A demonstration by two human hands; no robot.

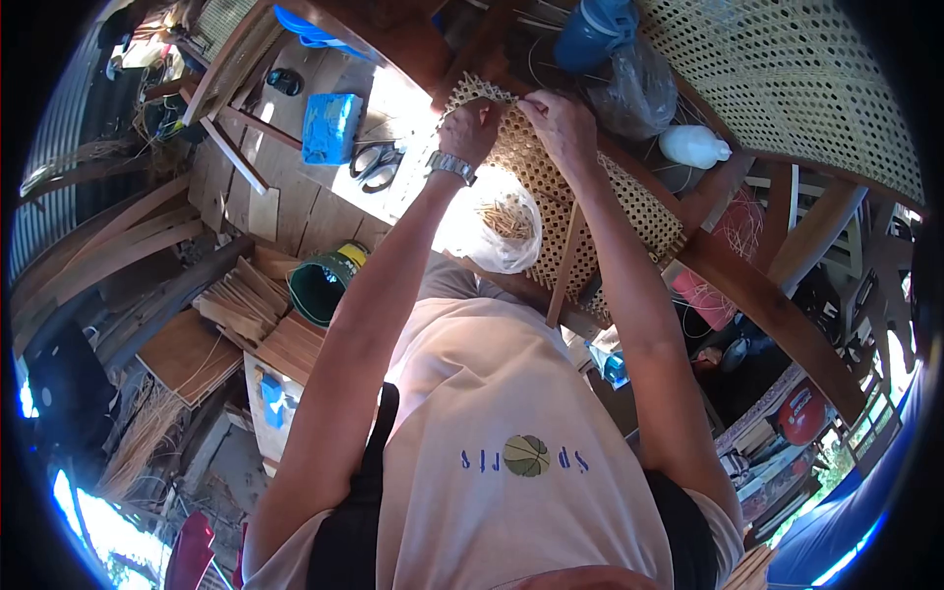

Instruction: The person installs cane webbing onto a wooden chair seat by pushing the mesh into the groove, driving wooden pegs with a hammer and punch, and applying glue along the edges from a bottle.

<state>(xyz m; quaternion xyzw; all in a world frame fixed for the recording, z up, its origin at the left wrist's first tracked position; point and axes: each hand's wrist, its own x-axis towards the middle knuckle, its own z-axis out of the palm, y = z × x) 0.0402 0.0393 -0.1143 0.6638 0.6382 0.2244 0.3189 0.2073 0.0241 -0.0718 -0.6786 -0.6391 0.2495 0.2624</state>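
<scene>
A sheet of woven cane webbing (536,162) lies over a brown wooden frame in front of me. My left hand (470,133), with a metal watch at the wrist, is closed at the webbing's far left edge; what is between its fingers is hidden. Beside it, my right hand (562,128) pinches at the webbing's far edge with thumb and fingertips. A clear plastic bag (526,251) holding several short wooden pegs (504,216) rests on the webbing, below and between my hands. A thin wooden strip (564,264) lies across the near part of the webbing.
Scissors (374,167) and a blue block-like package (331,128) lie on the wooden surface at left. A dark green bucket (320,287) stands nearer. A blue jug (593,34), a white bottle (693,146) and another cane-woven panel (796,88) are at upper right. A curved wooden piece (777,310) extends rightward.
</scene>
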